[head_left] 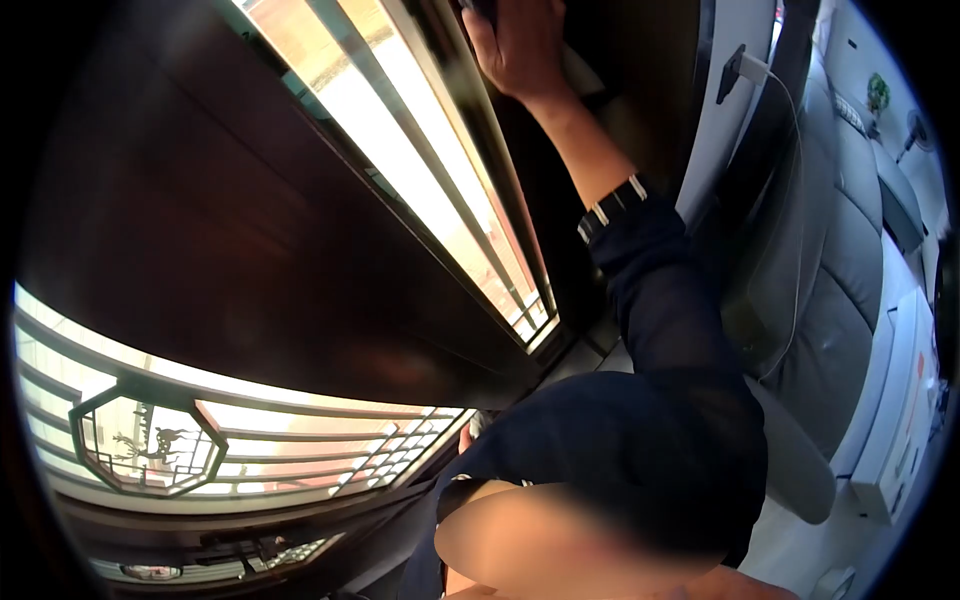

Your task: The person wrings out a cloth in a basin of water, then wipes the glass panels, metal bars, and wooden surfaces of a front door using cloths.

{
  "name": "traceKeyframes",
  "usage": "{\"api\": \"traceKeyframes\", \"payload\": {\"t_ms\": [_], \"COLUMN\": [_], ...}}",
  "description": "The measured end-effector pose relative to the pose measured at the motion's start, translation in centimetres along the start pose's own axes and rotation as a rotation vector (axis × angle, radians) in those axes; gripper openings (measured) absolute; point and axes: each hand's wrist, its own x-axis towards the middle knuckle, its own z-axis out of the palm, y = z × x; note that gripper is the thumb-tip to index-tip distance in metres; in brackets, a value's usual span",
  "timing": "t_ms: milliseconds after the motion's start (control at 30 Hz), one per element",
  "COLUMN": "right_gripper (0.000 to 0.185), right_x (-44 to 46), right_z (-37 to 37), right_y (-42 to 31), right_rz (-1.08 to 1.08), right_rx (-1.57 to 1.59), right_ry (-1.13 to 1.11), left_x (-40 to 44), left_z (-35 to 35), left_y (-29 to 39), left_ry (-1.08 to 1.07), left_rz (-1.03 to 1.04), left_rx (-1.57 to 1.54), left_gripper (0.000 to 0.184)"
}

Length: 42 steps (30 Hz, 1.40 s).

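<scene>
My right hand (522,45) reaches to the top edge of the view, against a dark door or window frame (540,160). Its thumb points up beside a small dark object (484,9), mostly cut off, whose kind I cannot make out. The fingertips are out of view. A dark navy sleeve (665,270) with a striped cuff covers that forearm. Low in the middle, a sliver of my left hand (464,438) shows past the dark clothing, next to a small greyish thing (478,425). Its fingers are hidden.
Bright barred glass strips run beside a large dark brown panel (230,220). A grille with an octagonal deer ornament (150,440) lies lower left. At right are a plugged-in white charger (752,68) with a hanging cable, a grey sofa (835,270) and a white table (890,410).
</scene>
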Motion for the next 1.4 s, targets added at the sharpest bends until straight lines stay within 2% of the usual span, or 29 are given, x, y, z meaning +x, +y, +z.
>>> {"api": "traceKeyframes", "payload": {"t_ms": [100,133,167,200,233,300,367,467,567,600,667,733,767,800,867,900,1000,1033,1133,1167,1200,1267,1333,1400], "right_gripper": [0.035,0.044,0.043,0.053,0.053,0.044,0.043,0.043,0.044,0.048,0.046,0.042,0.037,0.031,0.025,0.021,0.021,0.023,0.024,0.024,0.029,0.036,0.042,0.05], "right_x": [-7.6,-11.3,-15.1,-20.5,-25.0,-31.8,-37.7,-46.8,-54.2,-54.8,-54.2,-56.8,-55.5,-54.0,-51.4,-48.8,-43.6,-42.7,-38.8,-37.6,-37.6,-37.1,-37.2,-36.4], "right_z": [0.4,0.9,0.2,0.2,-0.5,-2.9,-5.4,-7.9,-8.9,-8.9,-8.9,-9.1,-9.7,-10.1,-10.9,-11.9,-13.4,-13.9,-15.7,-16.7,-17.4,-19.0,-20.4,-21.4], "right_y": [1.3,1.6,1.8,2.1,2.1,1.5,0.4,-0.7,-3.9,-5.0,-3.4,-5.0,-5.7,-6.4,-9.3,-10.1,-13.5,-15.0,-19.5,-20.7,-22.1,-25.6,-26.9,-27.8], "right_rz": [-0.022,-0.029,-0.003,0.063,0.093,0.204,0.263,0.479,0.828,1.016,1.624,1.574,1.625,1.724,2.022,2.294,2.597,2.618,2.647,2.533,2.38,2.12,1.281,1.08], "right_rx": [0.004,0.018,0.05,0.122,0.139,0.213,0.229,0.222,0.028,-0.146,0.062,0.165,0.33,0.444,0.942,1.121,1.298,1.374,1.555,1.688,1.628,1.437,1.293,1.103], "right_ry": [0.006,-0.011,-0.049,-0.182,-0.257,-0.367,-0.476,-0.719,-0.773,-0.83,-1.366,-1.193,-1.098,-1.093,-0.663,-0.611,-0.501,-0.495,-0.592,-0.743,-0.946,-1.236,-1.527,-1.704], "left_x": [0.3,0.4,0.6,0.6,0.6,0.5,0.2,-0.7,-2.6,-3.2,-4.6,-5.1,-5.1,-5.2,-4.7,-4.5,-3.8,-3.2,-2.6,-3.6,-4.4,-5.0,-6.0,-6.8], "left_z": [2.4,3.0,3.8,4.5,5.3,6.9,8.0,9.9,10.9,10.8,9.9,8.5,8.0,7.3,6.0,5.3,3.9,2.5,-1.2,-1.8,-2.3,-4.9,-6.6,-8.3], "left_y": [0.5,0.8,1.0,1.2,1.3,1.7,2.1,3.0,3.8,3.3,0.8,-2.1,-2.4,-2.7,-1.6,-0.8,2.8,1.8,0.7,3.1,5.5,5.3,6.2,5.2], "left_ry": [0.007,0.003,0.0,-0.004,-0.008,-0.005,0.006,0.028,0.059,0.071,0.099,0.112,0.117,0.118,0.126,0.12,0.091,0.031,-0.073,-0.019,0.023,0.004,-0.018,-0.018], "left_rz": [-0.008,-0.01,-0.013,-0.016,-0.023,-0.036,-0.054,-0.08,-0.117,-0.132,-0.143,-0.132,-0.117,-0.113,-0.11,-0.156,-0.217,-0.221,-0.158,-0.207,-0.256,-0.142,-0.182,-0.254], "left_rx": [0.015,0.022,0.033,0.045,0.055,0.071,0.085,0.108,0.124,0.114,0.027,-0.111,-0.183,-0.197,-0.234,-0.227,-0.325,-0.239,-0.291,-0.354,-0.417,-0.527,-0.531,-0.432], "left_gripper": [0.04,0.04,0.04,0.04,0.04,0.04,0.04,0.04,0.04,0.04,0.041,0.043,0.044,0.045,0.047,0.045,0.044,0.046,0.051,0.052,0.053,0.046,0.038,0.03]}}
